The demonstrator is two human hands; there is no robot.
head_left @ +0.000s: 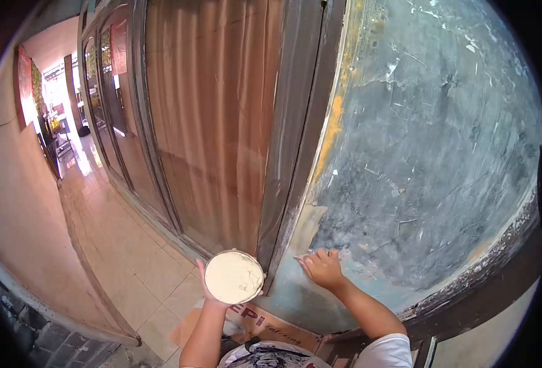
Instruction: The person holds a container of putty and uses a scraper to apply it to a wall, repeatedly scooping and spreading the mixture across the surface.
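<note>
Nearest, low in view, printed cardboard lies on the floor at the foot of the door frame. Just left of the frame, the left hand has its grip clenched under a round bowl of pale putty, held level, open side up. Just right of the frame, the right hand presses flat on the scraped grey wall, fingers curled; whether they pinch a tool, cannot tell. Bowl sits left of and level with the right hand, frame between them. Farther left of the frame: curtained glass panels, then tiled corridor.
</note>
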